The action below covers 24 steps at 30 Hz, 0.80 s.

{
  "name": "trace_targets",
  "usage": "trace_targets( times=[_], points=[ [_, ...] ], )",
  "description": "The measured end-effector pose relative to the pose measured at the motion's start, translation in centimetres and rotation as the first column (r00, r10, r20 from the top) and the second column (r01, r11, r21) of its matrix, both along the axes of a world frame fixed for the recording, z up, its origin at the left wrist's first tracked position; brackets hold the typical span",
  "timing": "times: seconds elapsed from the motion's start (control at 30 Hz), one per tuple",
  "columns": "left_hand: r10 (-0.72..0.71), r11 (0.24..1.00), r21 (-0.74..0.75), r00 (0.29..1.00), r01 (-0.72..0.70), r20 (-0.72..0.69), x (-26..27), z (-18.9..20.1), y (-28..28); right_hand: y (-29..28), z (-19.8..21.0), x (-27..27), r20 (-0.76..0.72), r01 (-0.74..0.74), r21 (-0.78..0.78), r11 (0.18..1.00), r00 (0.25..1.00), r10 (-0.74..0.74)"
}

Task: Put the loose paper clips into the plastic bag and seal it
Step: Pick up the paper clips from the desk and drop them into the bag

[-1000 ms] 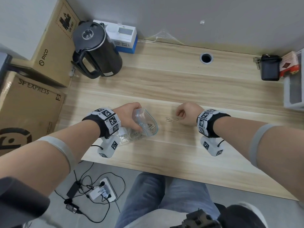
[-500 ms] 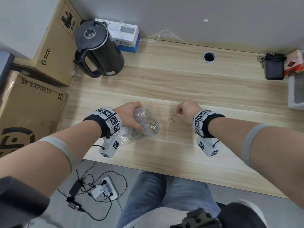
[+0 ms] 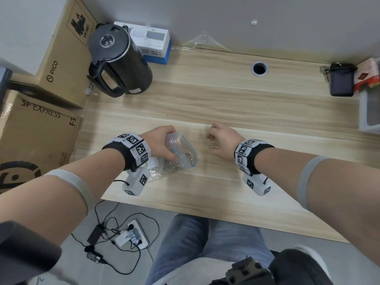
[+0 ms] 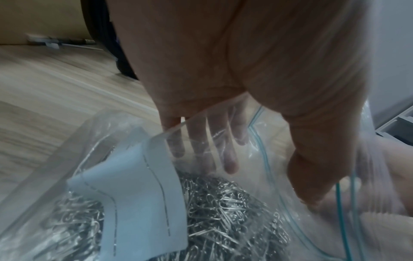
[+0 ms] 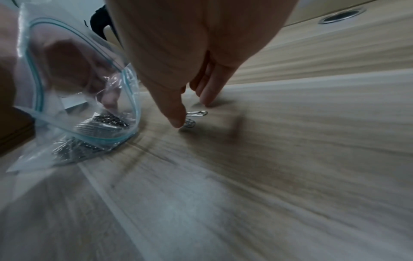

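Observation:
A clear zip plastic bag [image 3: 181, 149] with a blue-green seal lies on the wooden desk [image 3: 226, 182], its mouth open toward the right. Many silver paper clips [image 4: 223, 211] fill it. My left hand [image 3: 164, 145] grips the bag's upper rim, fingers [image 4: 228, 159] behind the plastic and thumb in front. Two loose paper clips [image 3: 213, 145] lie just right of the mouth. My right hand [image 3: 210, 141] hovers over them, fingertips [image 5: 206, 99] on the desk and the thumb touching a clip [image 5: 190, 122]. No clip is pinched.
A black kettle [image 3: 119, 62] and a white-blue box [image 3: 154, 46] stand at the back left. A cable hole [image 3: 259, 68], a black pouch [image 3: 341, 81], a red box [image 3: 368, 76] and a white tray [image 3: 370, 112] are at the back right. Cardboard boxes [image 3: 37, 136] flank the left side.
My right hand has shifted left and forward, so the loose clips now lie under its thumb. The left hand keeps holding the bag open in the same place.

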<state>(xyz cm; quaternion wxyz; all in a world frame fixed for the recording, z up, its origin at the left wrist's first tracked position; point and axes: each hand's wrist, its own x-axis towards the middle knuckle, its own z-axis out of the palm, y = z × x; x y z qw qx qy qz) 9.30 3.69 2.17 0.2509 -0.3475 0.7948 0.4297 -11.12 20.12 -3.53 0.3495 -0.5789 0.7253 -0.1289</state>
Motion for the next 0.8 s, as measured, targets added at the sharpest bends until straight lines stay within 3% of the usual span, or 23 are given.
trace_targets(
  times=[0.8],
  points=[
    [-0.020, 1.000, -0.006, 1.000, 0.020, -0.010, -0.25, -0.87, -0.51, -0.50, -0.39, 0.16, 0.057, -0.074, 0.061, 0.995, 0.996, 0.071]
  ],
)
